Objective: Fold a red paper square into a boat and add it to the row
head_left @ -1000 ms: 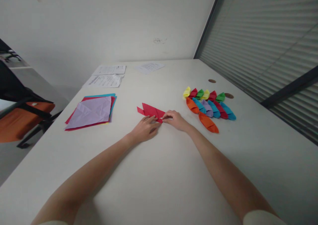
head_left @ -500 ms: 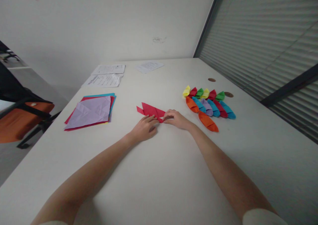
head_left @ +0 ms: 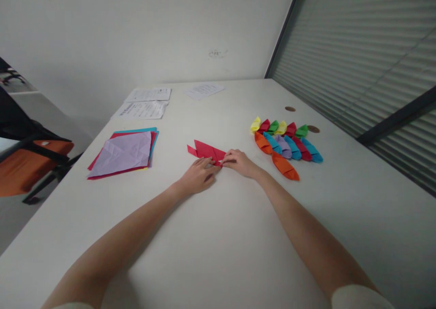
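Note:
A partly folded red paper [head_left: 206, 150] lies flat on the white table [head_left: 221, 236]. My left hand [head_left: 197, 176] rests on its near corner with the fingers pressed down on the paper. My right hand [head_left: 240, 162] meets it from the right, fingertips pinching the same red corner. Both hands touch at the fold. To the right lies a row of folded paper shapes [head_left: 286, 143] in yellow, red, green, orange, blue and lilac.
A stack of flat coloured sheets [head_left: 125, 151], lilac on top, lies to the left. Printed white papers [head_left: 145, 105] sit at the table's far side. An orange chair [head_left: 23, 163] stands off the left edge. Slatted blinds [head_left: 357, 59] run along the right.

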`<state>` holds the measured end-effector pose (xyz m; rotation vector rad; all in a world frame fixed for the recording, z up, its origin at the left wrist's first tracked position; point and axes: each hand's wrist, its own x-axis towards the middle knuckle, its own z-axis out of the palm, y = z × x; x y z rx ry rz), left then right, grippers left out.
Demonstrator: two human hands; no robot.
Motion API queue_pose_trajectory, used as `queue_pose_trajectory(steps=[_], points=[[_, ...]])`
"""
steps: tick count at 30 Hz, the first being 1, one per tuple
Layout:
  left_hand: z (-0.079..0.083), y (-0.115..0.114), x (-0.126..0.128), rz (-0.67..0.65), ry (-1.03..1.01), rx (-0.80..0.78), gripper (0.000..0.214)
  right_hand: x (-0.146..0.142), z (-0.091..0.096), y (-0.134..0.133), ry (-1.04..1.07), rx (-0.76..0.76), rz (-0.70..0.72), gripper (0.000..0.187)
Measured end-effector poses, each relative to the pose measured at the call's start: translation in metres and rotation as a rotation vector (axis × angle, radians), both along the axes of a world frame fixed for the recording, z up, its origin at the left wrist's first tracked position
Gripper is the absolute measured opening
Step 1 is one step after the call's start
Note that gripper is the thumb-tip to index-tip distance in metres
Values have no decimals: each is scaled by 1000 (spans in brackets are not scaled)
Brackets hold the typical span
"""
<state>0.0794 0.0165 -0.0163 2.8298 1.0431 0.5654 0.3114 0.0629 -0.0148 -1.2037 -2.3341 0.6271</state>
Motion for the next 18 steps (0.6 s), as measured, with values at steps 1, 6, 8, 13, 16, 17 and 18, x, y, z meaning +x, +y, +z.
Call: queue_pose_trajectory(steps=[1, 6, 8, 13, 16, 17, 18], points=[[0, 0, 0, 2, -1, 0, 41, -2, 0, 0, -12, -4, -19, 11], [0, -1, 1, 13, -14, -17, 40, -10, 2, -4, -70, -12, -112, 11], [0, -1, 1, 13, -15, -21, 39, -13, 3, -6, -87, -18, -143, 10], [0, -1, 1, 4, -24, -20, 41, -17, 2, -6, -98, -20, -214, 8], [0, -1, 2, 1, -25, -30, 41, -18, -1, -4, -111, -7, -235, 9], [0, -1, 2, -1, -22, -34, 41, -18, -2, -4, -117, -5, -237, 9], [1, -1, 2, -4, -18, -40, 41, -18, -2, -4, -124, -3, -238, 9]])
